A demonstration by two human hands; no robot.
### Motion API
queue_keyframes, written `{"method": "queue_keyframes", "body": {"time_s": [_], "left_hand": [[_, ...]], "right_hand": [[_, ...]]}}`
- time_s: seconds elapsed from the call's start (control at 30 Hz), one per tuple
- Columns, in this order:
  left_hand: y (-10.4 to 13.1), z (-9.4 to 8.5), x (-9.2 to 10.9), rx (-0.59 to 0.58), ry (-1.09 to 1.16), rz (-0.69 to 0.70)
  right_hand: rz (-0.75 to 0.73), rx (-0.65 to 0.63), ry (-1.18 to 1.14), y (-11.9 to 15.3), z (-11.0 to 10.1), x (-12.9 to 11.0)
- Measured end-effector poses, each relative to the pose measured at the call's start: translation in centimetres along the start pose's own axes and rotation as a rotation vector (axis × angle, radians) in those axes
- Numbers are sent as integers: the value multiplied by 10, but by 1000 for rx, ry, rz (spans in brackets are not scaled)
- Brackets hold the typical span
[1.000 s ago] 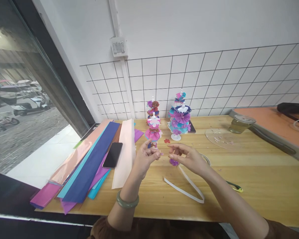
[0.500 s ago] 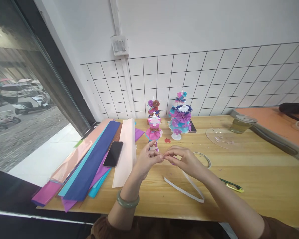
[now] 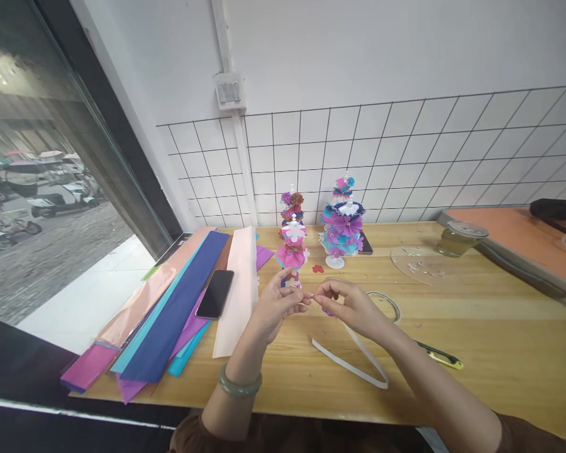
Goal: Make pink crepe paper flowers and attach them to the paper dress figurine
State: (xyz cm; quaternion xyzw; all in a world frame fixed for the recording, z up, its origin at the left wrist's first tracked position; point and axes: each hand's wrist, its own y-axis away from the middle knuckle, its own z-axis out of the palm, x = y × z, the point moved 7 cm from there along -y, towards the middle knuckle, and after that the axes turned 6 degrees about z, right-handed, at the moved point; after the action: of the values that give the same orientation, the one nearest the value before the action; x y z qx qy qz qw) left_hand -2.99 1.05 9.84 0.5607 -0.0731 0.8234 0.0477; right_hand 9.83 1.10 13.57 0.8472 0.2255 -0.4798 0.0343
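Note:
My left hand and my right hand meet fingertip to fingertip above the wooden table, both in a pinch. Between them is something tiny, too small to name. A bit of purple, perhaps a paper flower, shows under my right fingers. Just beyond my left hand stands a pink tiered paper decoration, its lower part partly covered by my fingers. A red paper flower lies flat past my fingertips. Below my right hand, a white strip trails from a roll of tape.
Folded crepe paper in several colours lies at left with a phone on it. A taller paper decoration stands at the back. A yellow-green cutter, a clear plate of small pieces and a lidded cup are at right.
My fingertips have drawn slightly apart, and the fingers of my left hand have shifted. More of the purple piece shows under my right hand. The view has tilted slightly.

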Motion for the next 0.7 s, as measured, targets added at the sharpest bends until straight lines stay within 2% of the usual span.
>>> {"method": "queue_keyframes", "body": {"time_s": [0.1,0.3,0.53,0.7], "left_hand": [[-1,-8,10,124,-149,131],[3,8,17,8,-240,240],[7,9,24,61,-395,306],[8,5,27,132,-369,340]], "right_hand": [[64,-12,-140,0,2,5],[190,17,-342,-4,9,19],[225,-6,-414,-3,10,20],[244,3,-487,-3,8,24]]}}
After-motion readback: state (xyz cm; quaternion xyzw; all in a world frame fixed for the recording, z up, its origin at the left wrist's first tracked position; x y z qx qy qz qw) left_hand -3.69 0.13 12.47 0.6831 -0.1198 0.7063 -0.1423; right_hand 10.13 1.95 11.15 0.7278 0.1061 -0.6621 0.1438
